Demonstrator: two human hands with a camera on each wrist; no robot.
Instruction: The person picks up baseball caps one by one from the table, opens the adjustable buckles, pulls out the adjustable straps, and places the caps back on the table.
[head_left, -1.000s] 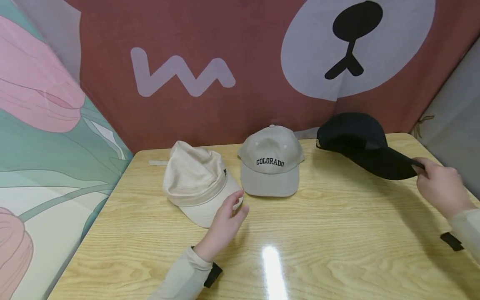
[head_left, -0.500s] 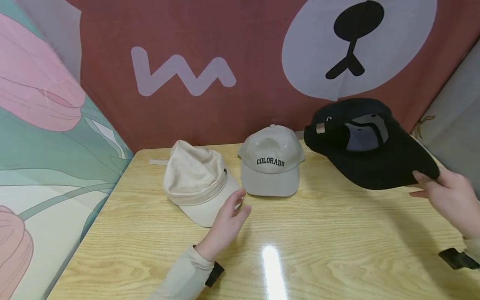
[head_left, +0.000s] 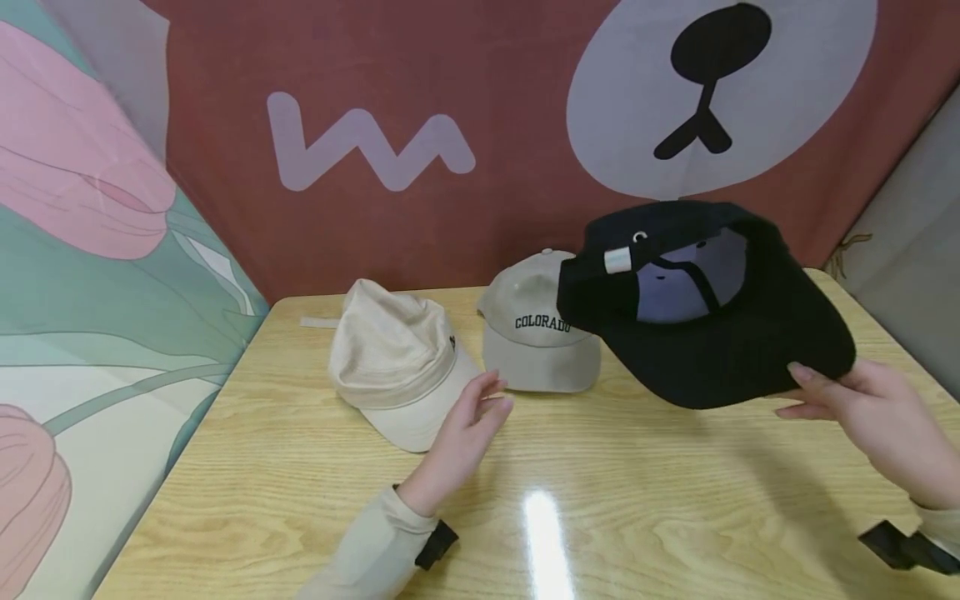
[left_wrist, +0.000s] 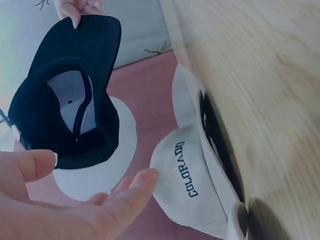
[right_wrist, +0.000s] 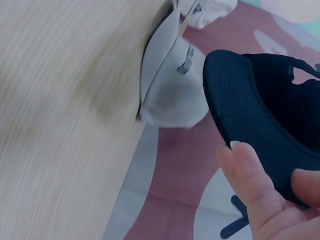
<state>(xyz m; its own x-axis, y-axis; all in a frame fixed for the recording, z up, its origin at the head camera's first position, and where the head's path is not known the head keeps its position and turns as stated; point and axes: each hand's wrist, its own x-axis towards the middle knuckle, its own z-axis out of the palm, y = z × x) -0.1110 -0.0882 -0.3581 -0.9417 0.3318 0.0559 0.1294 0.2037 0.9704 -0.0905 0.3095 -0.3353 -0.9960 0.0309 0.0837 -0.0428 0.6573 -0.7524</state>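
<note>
A black baseball cap (head_left: 720,350) hangs above the table, its inside and rear strap with buckle turned toward me. My right hand (head_left: 873,412) pinches its brim at the edge, thumb on the near side; the right wrist view shows the fingers close on the brim (right_wrist: 240,100). My left hand (head_left: 461,446) is held over the table with fingers relaxed and nothing in them, overlapping the brim of a cream cap (head_left: 393,354) in the head view. Between the two stands a grey cap (head_left: 536,350) lettered COLORADO, partly hidden behind the black cap.
The caps are at the back of a wooden table (head_left: 637,500), near a hanging red cloth (head_left: 360,233) with a bear print. A flowered cloth (head_left: 112,317) hangs at the left, a grey one (head_left: 915,217) at the right.
My right hand has brought the black cap left and nearer, tipping it so its inside shows; it now overlaps the grey cap. My left hand has shifted slightly right.
</note>
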